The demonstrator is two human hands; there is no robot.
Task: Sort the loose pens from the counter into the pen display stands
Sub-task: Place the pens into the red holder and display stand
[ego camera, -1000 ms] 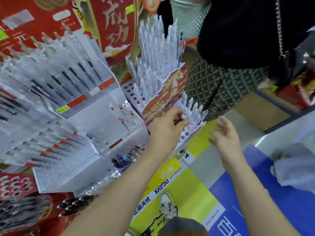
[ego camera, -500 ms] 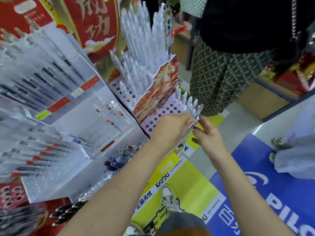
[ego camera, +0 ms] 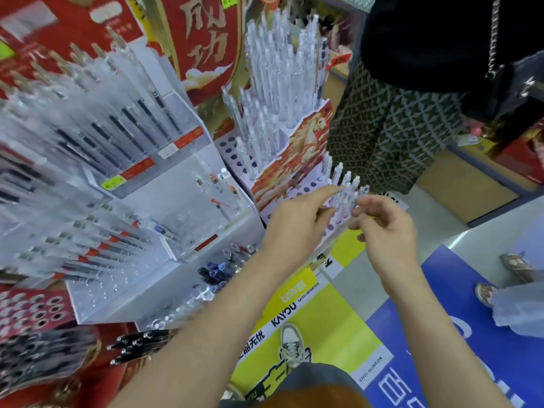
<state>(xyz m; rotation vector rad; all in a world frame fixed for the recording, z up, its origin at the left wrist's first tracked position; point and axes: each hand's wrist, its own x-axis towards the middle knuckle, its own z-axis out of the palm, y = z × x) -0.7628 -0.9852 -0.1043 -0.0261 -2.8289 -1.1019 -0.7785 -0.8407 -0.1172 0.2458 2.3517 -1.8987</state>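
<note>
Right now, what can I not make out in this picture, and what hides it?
Head view only.
1. Right hand: its curled fingers hide whether it holds a pen.
2. Left hand: its fingertip is lost among the clear pens; contact is unclear.
3. Acrylic stand: motion blur makes the labels unreadable.
4. Black pens: the left forearm covers their far ends.
5. Bystander: cut off by the top edge.

成功 on red banner [ego camera: 206, 45]; KAYOU on yellow floor sticker [ego camera: 338, 328].
</note>
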